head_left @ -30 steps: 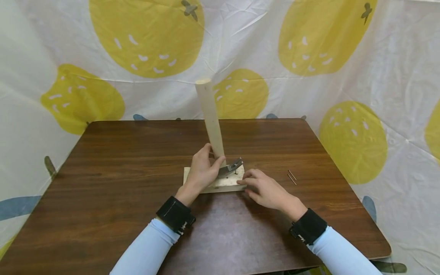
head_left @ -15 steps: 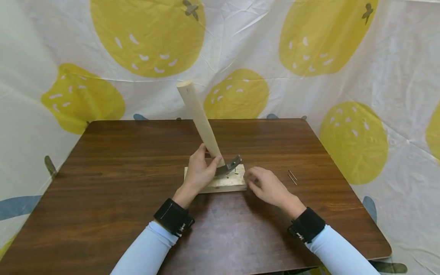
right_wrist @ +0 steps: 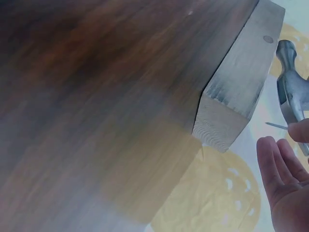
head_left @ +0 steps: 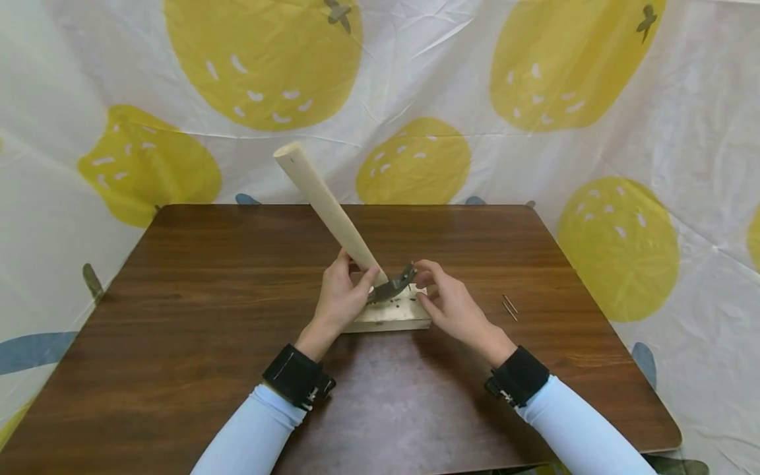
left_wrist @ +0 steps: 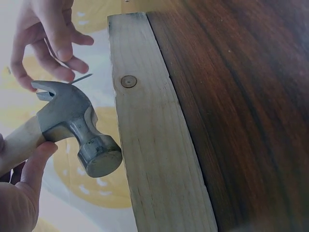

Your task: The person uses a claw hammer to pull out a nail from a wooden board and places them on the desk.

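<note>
My left hand (head_left: 343, 297) grips the pale wooden handle of a claw hammer (head_left: 329, 208) just below its steel head (left_wrist: 72, 118). The handle leans up and to the left. The head hangs over a light wooden block (head_left: 392, 319) that lies on the table, its claw pointing right. My right hand (head_left: 445, 300) is at the claw and pinches a thin nail (left_wrist: 81, 78) between thumb and fingers. The nail's point (right_wrist: 276, 125) sticks out beside the hammer head (right_wrist: 291, 92). A round nail head (left_wrist: 128, 81) sits flush in the block's face.
Two loose nails (head_left: 508, 307) lie on the dark brown table (head_left: 208, 277) to the right of the block. A white cloth with yellow fruit prints (head_left: 534, 66) hangs behind and around the table. The table's right edge is close to the loose nails.
The hammer handle has tipped further to the left. My right hand has left the block's right edge and risen to the claw, where it holds a nail.
</note>
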